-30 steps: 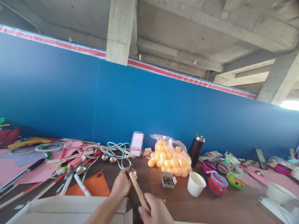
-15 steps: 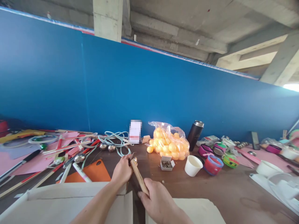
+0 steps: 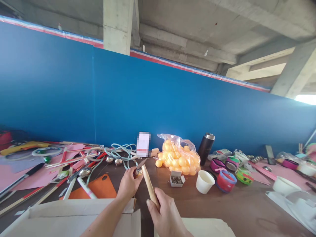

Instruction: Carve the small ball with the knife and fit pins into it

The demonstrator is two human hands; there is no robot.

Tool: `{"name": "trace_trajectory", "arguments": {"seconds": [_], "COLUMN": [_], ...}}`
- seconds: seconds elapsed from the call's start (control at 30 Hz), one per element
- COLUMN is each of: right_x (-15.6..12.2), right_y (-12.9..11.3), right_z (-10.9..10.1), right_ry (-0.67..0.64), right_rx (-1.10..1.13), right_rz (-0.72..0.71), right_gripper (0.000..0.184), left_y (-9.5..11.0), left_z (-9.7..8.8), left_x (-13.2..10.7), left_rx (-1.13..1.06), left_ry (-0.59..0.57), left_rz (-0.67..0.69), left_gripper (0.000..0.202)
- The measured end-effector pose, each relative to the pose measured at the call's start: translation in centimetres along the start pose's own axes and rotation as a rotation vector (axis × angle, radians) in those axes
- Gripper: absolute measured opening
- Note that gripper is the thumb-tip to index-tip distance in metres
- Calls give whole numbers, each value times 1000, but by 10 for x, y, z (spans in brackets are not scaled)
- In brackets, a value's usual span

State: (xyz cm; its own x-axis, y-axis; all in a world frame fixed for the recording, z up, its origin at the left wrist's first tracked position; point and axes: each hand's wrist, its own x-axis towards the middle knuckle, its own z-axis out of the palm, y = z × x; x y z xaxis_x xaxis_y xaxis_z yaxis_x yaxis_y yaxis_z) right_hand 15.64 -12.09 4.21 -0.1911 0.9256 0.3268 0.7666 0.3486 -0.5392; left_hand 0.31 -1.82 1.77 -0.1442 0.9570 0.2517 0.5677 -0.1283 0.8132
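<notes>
Bright daylight, esp. from blown-out opening [image 3: 306, 98] far right. Soft shade under ceiling beams [image 3: 187, 42]. Wide-angle bend at edges; wall [image 3: 172, 108] top bows. Right hand [image 3: 168, 214], near, sl. blurred. Table [image 3: 247, 210] w/ mild sheen.

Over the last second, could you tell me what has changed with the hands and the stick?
The right hand tipped the stick slightly more upright; its tip now stands just right of the metal ball in the left hand. Both grips are unchanged, and the cup has not moved.

Head-worn view faces forward, slightly down, over the near table [image 3: 237, 207] toward the blue wall [image 3: 172, 105]
</notes>
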Motion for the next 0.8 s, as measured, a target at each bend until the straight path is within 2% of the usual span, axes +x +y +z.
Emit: {"name": "trace_trajectory", "arguments": {"seconds": [0.13, 0.3, 0.8], "right_x": [0, 2, 5], "right_y": [3, 3, 1], "right_z": [-1, -3, -8], "right_ry": [-24, 25, 2], "right_rx": [-22, 9, 39], "right_rz": [22, 0, 15], "right_gripper": [6, 7, 4], "left_y": [2, 5, 7], "left_z": [-1, -1, -3], "left_x": [0, -1, 0], "left_rx": [-41, -81, -134], "left_ry": [30, 55, 65], "left_rz": [-34, -58, -105], "left_gripper": [33, 34, 34]}}
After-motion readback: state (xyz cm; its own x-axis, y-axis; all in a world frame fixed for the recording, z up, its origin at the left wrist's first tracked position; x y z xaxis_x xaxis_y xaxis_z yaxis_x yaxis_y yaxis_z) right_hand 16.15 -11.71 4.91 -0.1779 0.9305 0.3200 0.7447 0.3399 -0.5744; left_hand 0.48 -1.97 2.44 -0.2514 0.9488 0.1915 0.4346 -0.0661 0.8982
